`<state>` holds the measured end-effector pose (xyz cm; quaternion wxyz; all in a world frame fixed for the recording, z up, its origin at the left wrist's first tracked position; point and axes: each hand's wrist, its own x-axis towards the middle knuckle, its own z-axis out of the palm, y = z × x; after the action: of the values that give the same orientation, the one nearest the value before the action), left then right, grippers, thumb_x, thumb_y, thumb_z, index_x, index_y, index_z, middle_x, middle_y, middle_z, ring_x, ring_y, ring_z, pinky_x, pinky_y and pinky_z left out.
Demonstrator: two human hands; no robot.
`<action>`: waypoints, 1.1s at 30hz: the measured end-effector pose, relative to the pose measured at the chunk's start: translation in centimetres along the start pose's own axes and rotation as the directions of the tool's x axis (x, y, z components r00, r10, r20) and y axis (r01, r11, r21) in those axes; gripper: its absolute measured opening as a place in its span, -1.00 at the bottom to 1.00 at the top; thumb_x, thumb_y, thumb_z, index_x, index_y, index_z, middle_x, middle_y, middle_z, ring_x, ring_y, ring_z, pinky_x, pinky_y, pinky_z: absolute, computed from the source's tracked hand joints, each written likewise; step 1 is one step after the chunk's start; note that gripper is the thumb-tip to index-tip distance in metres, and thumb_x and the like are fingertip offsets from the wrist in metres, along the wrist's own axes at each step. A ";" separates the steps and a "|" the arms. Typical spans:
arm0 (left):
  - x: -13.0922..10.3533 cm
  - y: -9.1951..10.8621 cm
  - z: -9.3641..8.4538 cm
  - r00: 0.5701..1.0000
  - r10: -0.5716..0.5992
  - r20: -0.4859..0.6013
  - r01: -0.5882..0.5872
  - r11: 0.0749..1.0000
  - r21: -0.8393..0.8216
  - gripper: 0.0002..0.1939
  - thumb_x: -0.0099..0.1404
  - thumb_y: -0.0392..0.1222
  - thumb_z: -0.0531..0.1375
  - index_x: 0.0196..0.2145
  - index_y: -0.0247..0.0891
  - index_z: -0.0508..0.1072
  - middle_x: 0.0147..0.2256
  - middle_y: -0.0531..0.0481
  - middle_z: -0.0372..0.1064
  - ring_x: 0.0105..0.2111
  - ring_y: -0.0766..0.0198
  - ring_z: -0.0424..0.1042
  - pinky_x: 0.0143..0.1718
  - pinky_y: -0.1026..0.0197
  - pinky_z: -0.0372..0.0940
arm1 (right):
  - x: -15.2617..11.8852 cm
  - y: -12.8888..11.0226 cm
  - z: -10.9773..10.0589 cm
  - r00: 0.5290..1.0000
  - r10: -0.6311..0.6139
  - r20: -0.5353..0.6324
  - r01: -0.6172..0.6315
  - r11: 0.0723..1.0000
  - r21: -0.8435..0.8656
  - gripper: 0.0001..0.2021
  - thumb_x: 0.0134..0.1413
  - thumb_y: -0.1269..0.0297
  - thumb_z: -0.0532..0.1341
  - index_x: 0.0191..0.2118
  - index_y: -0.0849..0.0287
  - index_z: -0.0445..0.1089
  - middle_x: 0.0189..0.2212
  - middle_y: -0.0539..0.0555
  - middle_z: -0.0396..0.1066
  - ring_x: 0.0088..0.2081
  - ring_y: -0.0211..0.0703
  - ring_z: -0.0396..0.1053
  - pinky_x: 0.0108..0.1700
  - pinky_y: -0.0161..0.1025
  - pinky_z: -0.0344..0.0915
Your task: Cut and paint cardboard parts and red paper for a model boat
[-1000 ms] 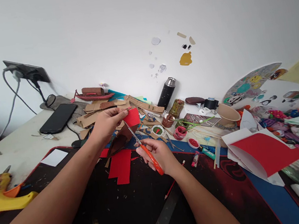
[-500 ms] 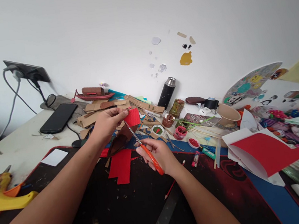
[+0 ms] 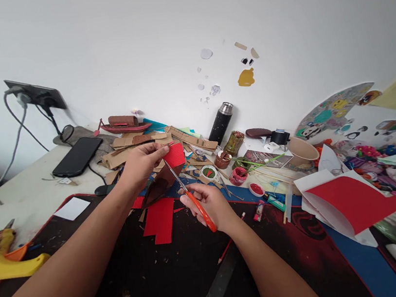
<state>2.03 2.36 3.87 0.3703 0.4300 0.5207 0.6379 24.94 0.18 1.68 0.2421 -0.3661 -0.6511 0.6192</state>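
Note:
My left hand pinches a small piece of red corrugated card by its left edge, above the mat. Orange-handled scissors are gripped in my right hand, blades pointing up and left. The blade tips meet the lower left edge of the card; whether they are apart there is too fine to tell. Below, a larger red corrugated sheet with a notched corner lies on the black mat. A dark brown curved piece sits just behind that sheet, partly hidden by my left hand and the card.
A yellow glue gun lies at the left, below a phone. Cardboard scraps, a small red boat, a black flask and open paint pots line the back. A ruler and pencil lie in front.
The red card and scissor tips have shifted very slightly to the left. Both hands keep their grips, and the things on the table have not moved.

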 end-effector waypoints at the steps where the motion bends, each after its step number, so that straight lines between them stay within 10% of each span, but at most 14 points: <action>1: 0.0 0.0 0.0 1.000 -0.003 -0.004 0.003 1.000 0.000 -0.61 0.06 0.11 0.53 -0.54 -0.19 0.52 -0.55 0.09 0.30 -0.54 0.33 0.12 -0.45 0.18 0.00 | 0.0 -0.1 0.0 1.000 0.003 -0.002 -0.003 1.000 0.001 -0.49 0.08 -0.19 0.50 -0.09 0.15 0.58 -0.61 -0.17 0.20 -0.67 -0.34 0.14 -0.64 -0.35 0.04; 33: 0.0 -0.3 -0.1 1.000 0.000 0.006 0.000 1.000 -0.010 -0.62 0.06 0.07 0.55 -0.54 -0.20 0.53 -0.55 0.10 0.29 -0.53 0.34 0.14 -0.45 0.19 0.01 | 0.2 0.4 -0.1 1.000 -0.007 -0.003 0.007 1.000 -0.026 -0.54 0.15 -0.17 0.48 -0.08 0.13 0.59 -0.61 -0.13 0.28 -0.67 -0.33 0.15 -0.63 -0.35 0.04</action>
<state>1.93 2.41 3.60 0.3738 0.4302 0.5164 0.6391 24.99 0.35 1.27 0.2407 -0.3681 -0.6597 0.6094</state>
